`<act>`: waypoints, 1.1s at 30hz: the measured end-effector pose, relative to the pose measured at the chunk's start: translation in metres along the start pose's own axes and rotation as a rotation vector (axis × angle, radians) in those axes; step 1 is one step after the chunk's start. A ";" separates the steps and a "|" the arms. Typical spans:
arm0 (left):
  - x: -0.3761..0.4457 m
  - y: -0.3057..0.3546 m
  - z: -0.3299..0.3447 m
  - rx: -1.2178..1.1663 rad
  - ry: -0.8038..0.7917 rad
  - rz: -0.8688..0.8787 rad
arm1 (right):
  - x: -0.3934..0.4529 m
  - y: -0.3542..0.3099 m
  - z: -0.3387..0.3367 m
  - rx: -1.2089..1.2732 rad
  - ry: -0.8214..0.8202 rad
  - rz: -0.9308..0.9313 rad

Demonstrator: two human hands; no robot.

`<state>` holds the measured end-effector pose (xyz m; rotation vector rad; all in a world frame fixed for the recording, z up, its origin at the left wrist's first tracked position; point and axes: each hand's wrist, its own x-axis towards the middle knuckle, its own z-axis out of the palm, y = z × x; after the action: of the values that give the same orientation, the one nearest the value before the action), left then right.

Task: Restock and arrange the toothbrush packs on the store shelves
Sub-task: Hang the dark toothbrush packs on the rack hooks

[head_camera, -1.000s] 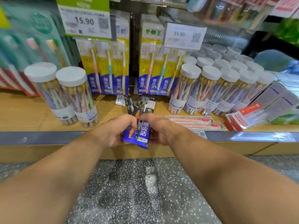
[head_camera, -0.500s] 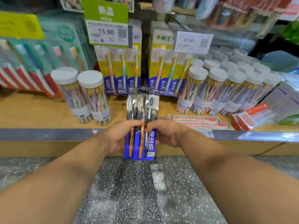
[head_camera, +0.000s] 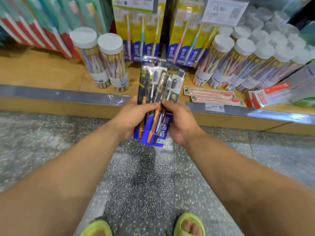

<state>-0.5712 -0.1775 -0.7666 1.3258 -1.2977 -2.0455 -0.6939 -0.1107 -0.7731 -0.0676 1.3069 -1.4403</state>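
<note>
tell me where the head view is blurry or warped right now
Head view: motion blur smears the hanging green packs at upper left and the price tag; wide-angle distortion bows the shelf edge; the toothbrush packs gripped by the left hand and right hand stay fairly sharp, with glare on their plastic.

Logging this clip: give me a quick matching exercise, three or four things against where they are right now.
Things:
1. toothbrush packs
2. two white-lidded jars
3. pink flat packs
4. green slippers

Places:
A. lying flat near the shelf's front edge
B. on the speckled floor
C. held by both hands
D. standing on the shelf, left of the hands

Pairs: 1-C, 2-D, 3-A, 4-B
</note>
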 end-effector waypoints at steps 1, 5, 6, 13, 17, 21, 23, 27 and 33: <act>-0.006 0.003 0.000 0.002 -0.002 -0.008 | -0.007 -0.001 0.002 0.016 0.008 0.009; -0.036 0.024 0.001 -0.046 -0.005 -0.029 | -0.039 -0.027 0.015 -0.005 -0.043 0.055; -0.044 0.033 0.002 -0.060 -0.005 -0.038 | -0.046 -0.034 0.018 -0.013 -0.043 0.067; -0.109 0.107 0.005 -0.111 -0.012 -0.100 | -0.117 -0.094 0.051 -0.028 -0.031 0.115; -0.153 0.146 0.009 -0.081 -0.053 -0.142 | -0.166 -0.127 0.072 -0.054 -0.029 0.151; -0.200 0.182 0.013 -0.066 -0.066 -0.203 | -0.213 -0.152 0.087 -0.073 -0.027 0.180; -0.223 0.204 0.015 -0.042 -0.076 -0.221 | -0.238 -0.166 0.095 -0.067 -0.030 0.195; -0.255 0.250 0.018 0.032 -0.097 -0.208 | -0.277 -0.198 0.115 -0.028 -0.015 0.175; -0.296 0.327 0.033 0.031 -0.173 -0.160 | -0.341 -0.265 0.143 0.005 0.031 0.074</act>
<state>-0.5088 -0.1153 -0.3334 1.3293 -1.3381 -2.3026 -0.6490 -0.0237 -0.3291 0.0066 1.3180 -1.3870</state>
